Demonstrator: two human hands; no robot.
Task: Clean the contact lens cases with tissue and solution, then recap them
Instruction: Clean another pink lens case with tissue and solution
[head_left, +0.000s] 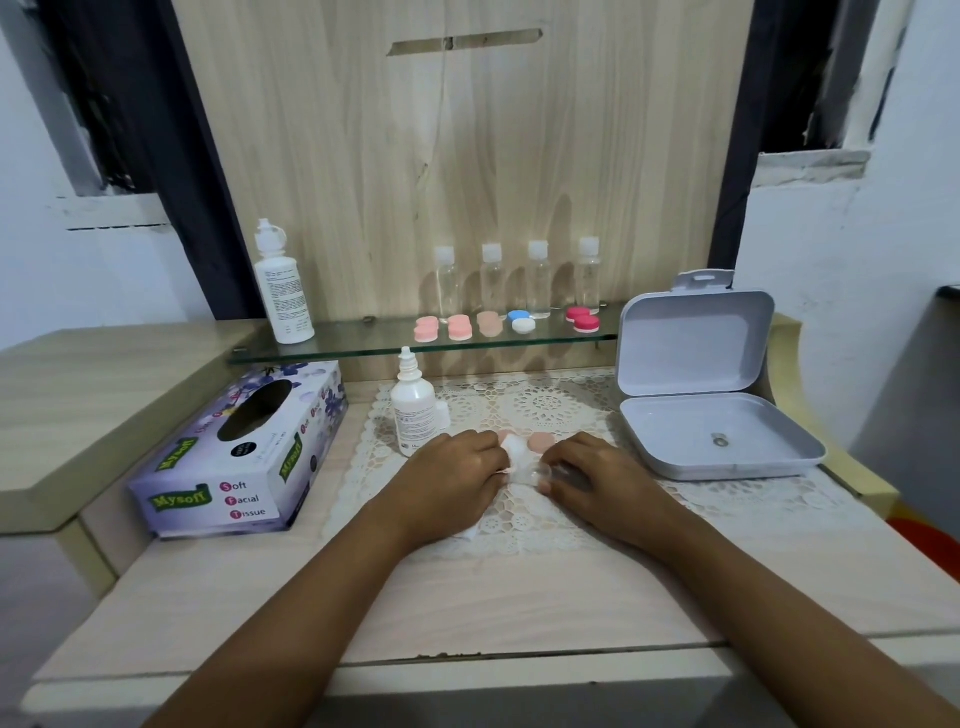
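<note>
Head view: left hand (452, 470) pinches white tissue (517, 457); right hand (602, 480) grips clear lens case (544, 474) over lace mat (519, 519); pink cap (542, 442) just behind.

Tissue (517, 458) between left hand (451, 470) and right hand (597, 480)

Wadded white tissue (515, 453) against clear case (541, 474)

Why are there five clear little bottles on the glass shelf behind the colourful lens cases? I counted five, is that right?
Not quite. There are four clear little bottles, not five. The head view shows them in a row on the glass shelf behind the colourful lens cases.
</note>
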